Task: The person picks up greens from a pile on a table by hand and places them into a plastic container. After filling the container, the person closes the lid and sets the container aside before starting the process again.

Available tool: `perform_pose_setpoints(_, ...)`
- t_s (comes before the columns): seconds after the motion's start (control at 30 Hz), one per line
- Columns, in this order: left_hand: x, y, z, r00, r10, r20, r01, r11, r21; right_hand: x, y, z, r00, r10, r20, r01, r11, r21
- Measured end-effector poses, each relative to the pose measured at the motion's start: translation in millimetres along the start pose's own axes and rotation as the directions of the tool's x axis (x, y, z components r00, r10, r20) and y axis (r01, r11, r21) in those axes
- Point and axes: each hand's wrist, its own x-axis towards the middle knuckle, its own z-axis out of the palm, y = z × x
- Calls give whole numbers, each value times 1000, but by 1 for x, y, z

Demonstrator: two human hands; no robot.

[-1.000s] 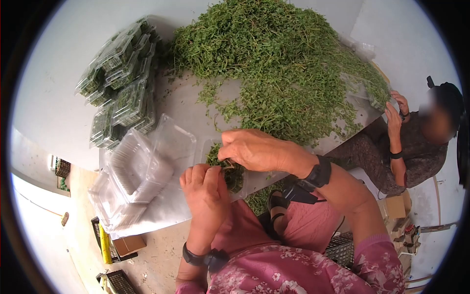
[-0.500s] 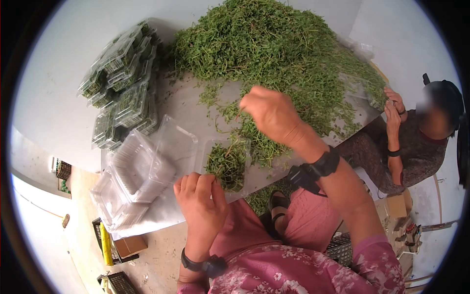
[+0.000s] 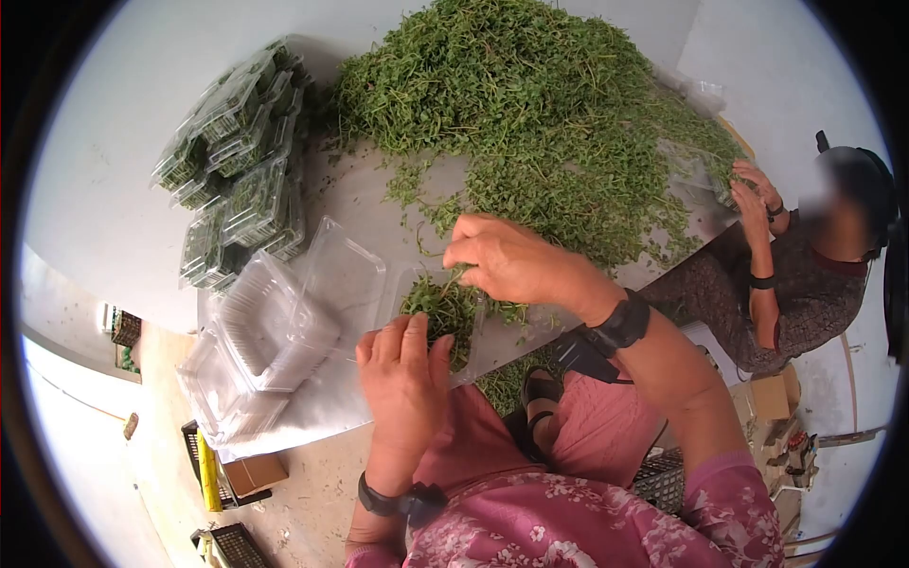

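Leafy green stems fill an open clear plastic clamshell box at the near edge of the table. My left hand rests at the box's left side, thumb apart from the fingers, the fingertips against the greens. Over the far end of the box, my right hand has its fingers and thumb closed around a few green stems, mostly hidden by the hand. The box's clear lid seems to lie folded back to the left, though its hinge is hard to make out.
A large heap of greens covers the back of the table. Filled boxes are stacked at left, behind nested unfilled boxes. A co-worker sits at right, hands at the heap's edge. Crates stand on the floor.
My right hand has come down and toward me, from above the loose greens to the box. My left hand has shifted slightly right and up, onto the box's greens.
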Motion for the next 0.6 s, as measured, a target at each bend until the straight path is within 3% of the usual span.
perform_pose_setpoints(0.2,-3,-2,7,977,41,208,-48,999,25,6,-2,17,999,-25,47,33,985,-172)
perform_pose_setpoints(0.3,-2,-4,4,973,50,226,-54,998,15,8,-1,12,995,-99,7,99,977,-187)
perform_pose_setpoints(0.4,-4,-6,5,976,58,210,-62,998,15,10,-6,-4,995,53,81,-44,994,-104)
perform_pose_setpoints(0.5,-3,-4,4,979,58,196,-63,998,20,6,-14,-9,999,37,20,-37,999,-8)
perform_pose_setpoints(0.6,-4,-5,3,981,82,177,-83,997,-5,0,-13,-1,998,67,10,-66,992,-107)
